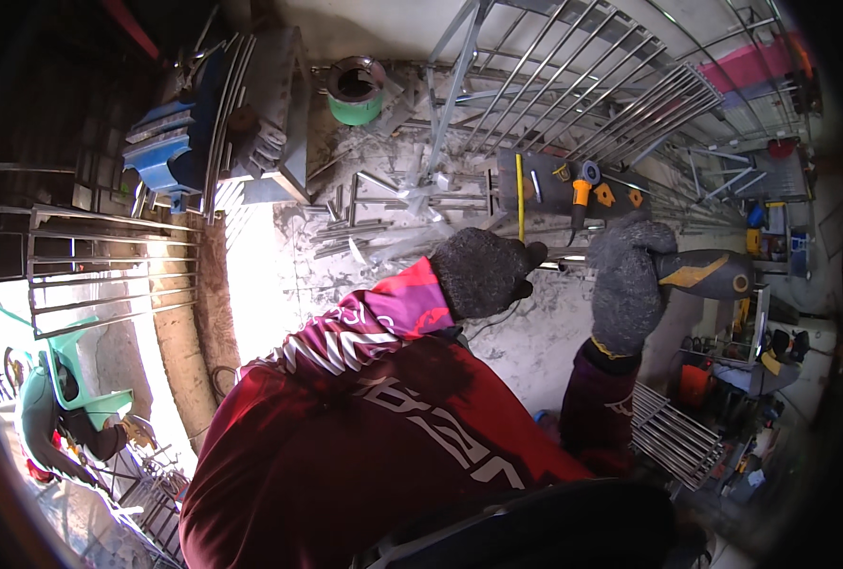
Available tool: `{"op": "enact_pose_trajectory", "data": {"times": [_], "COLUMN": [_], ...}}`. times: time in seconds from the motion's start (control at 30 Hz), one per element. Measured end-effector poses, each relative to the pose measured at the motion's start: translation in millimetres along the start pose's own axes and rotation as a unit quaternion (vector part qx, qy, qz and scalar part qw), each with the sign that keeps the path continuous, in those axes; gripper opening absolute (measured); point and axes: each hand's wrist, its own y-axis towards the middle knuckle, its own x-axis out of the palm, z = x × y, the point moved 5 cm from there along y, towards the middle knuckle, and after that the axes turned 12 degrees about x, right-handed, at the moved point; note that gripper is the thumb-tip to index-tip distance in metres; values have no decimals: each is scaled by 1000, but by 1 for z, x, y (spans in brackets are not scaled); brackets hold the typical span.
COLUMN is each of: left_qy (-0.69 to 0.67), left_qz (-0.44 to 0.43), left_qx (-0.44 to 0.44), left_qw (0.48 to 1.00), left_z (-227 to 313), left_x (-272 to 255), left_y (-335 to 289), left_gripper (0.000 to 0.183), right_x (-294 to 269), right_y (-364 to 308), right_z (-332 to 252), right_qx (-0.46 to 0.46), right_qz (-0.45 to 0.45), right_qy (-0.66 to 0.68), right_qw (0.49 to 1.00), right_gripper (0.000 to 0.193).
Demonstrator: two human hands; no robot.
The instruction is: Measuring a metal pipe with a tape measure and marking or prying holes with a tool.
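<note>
My left hand (483, 273), in a dark grey knit glove, is curled in front of my chest. Its fingertips point right; whatever they hold, if anything, is hidden. My right hand (628, 289), gloved alike, is closed round a thick dark grey tool handle (711, 274) with a yellow stripe and a round end. The working end of that tool is out of sight. Thin metal bars (567, 260) show between my hands. Just beyond my left hand, a yellow strip (520, 194) like a measuring-tape blade runs away from me over a dark plate (554, 194).
On the plate lie an orange-bodied power tool (581, 194) and small yellow pieces (604, 195). A barred metal frame (554, 76) stands behind. Far left is a blue vise (167, 156); a green ring-shaped drum (355, 106) and cut metal lengths (350, 232) lie on the floor.
</note>
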Motion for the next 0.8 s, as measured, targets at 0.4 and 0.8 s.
{"op": "enact_pose_trajectory", "data": {"times": [0.4,0.8], "left_qy": [28,30], "left_qz": [50,25], "left_qx": [4,25], "left_qw": [998,999], "left_z": [-1,-3], "left_x": [-2,0], "left_y": [-3,1], "left_gripper": [50,53], "right_x": [7,1], "right_y": [-4,-18], "right_z": [28,-53], "right_qx": [130,-317], "right_qz": [60,132], "right_qy": [118,-539], "right_qw": [983,769], "right_gripper": [50,18]}}
